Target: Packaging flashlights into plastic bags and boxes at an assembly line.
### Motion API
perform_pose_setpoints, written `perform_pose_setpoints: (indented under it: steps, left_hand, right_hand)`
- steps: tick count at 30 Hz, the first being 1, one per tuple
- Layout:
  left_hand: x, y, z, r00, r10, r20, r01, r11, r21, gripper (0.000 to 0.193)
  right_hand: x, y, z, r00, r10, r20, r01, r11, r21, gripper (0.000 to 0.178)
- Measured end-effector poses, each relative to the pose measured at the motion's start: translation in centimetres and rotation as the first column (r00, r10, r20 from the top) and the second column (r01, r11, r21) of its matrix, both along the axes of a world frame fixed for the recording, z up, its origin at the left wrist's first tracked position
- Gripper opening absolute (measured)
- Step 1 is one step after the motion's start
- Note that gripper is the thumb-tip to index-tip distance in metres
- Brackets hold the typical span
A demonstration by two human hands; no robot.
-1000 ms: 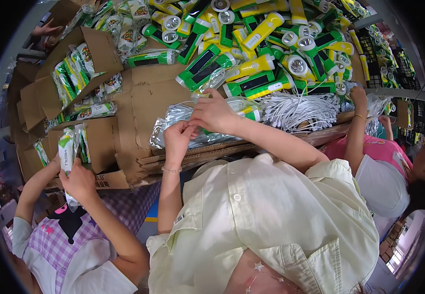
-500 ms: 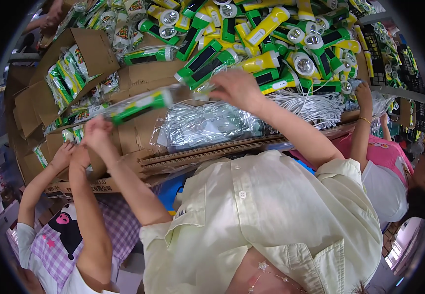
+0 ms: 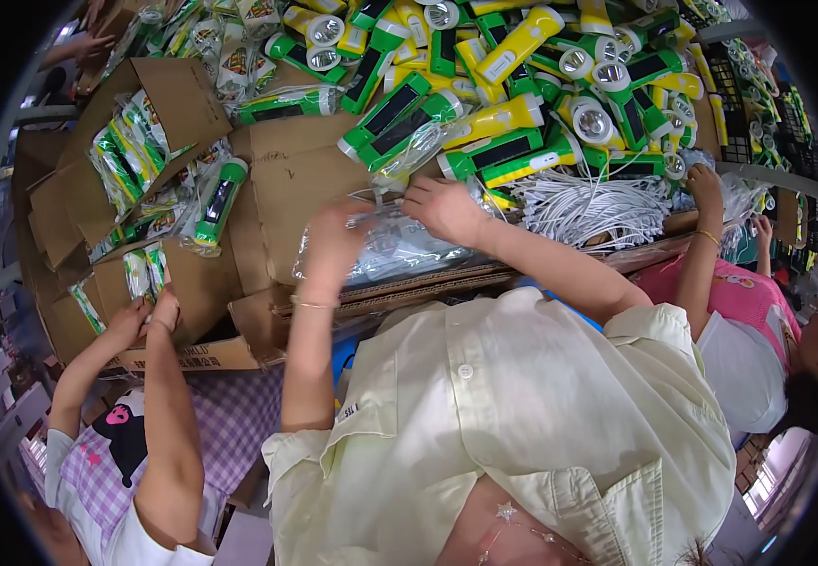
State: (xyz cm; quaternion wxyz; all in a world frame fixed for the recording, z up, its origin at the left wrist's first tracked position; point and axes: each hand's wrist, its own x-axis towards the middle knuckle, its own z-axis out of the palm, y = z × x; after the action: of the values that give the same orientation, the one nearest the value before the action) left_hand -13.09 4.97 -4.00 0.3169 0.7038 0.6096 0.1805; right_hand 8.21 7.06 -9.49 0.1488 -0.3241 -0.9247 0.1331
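My left hand (image 3: 335, 231) is blurred, with its fingers spread over a stack of clear plastic bags (image 3: 400, 253) on the cardboard. My right hand (image 3: 444, 209) is just right of it, at the near edge of a heap of green and yellow flashlights (image 3: 522, 85). Its fingers pinch crinkled clear plastic that wraps a green flashlight (image 3: 400, 127). A bagged green flashlight (image 3: 217, 200) lies to the left on a pile of wrapped ones.
Open cardboard boxes (image 3: 178, 99) with bagged flashlights stand at the left. A bundle of white cables (image 3: 588, 208) lies at the right. A person in a checked top has hands at a box (image 3: 150, 316). Another person in pink reaches (image 3: 706, 184) to the cables.
My left hand carried a bagged green flashlight out to the left, let it go onto the pile, and came back to the bags. My right hand went to the heap and drew back.
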Motion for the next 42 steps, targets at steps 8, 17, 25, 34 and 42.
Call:
perform_pose_setpoints:
  steps: [8, 17, 25, 34, 42]
  left_hand:
    - [2.9, -1.6, 2.5, 0.982, 0.029, 0.186, -0.018, 0.998, -0.065, 0.016]
    - [5.2, -2.6, 0.9, 1.0, 0.009, 0.01, -0.012, 0.946, 0.323, 0.013]
    - [7.1, -1.2, -4.1, 0.908, -0.09, -0.409, 0.227, 0.926, 0.302, 0.01]
    - [4.9, 0.0, -4.7, 0.982, -0.099, -0.158, 0.081, 0.99, -0.113, 0.017]
    - [3.3, 0.5, -5.0, 0.98, -0.192, 0.06, 0.2, 0.957, -0.208, 0.026]
  right_hand:
    - [1.7, 0.6, 6.3, 0.93, -0.074, -0.361, 0.005, 0.982, -0.19, 0.015]
    - [2.7, -0.6, 6.6, 0.974, -0.111, -0.196, 0.096, 0.992, -0.081, 0.013]
    - [2.0, 0.0, 1.6, 0.984, -0.172, -0.049, 0.171, 0.985, -0.029, 0.011]
    - [1.6, 0.1, 0.8, 0.997, 0.063, 0.034, -0.069, 0.978, 0.196, 0.009]
    - [6.0, -0.2, 7.7, 0.97, -0.001, -0.245, 0.024, 0.996, 0.09, 0.01]
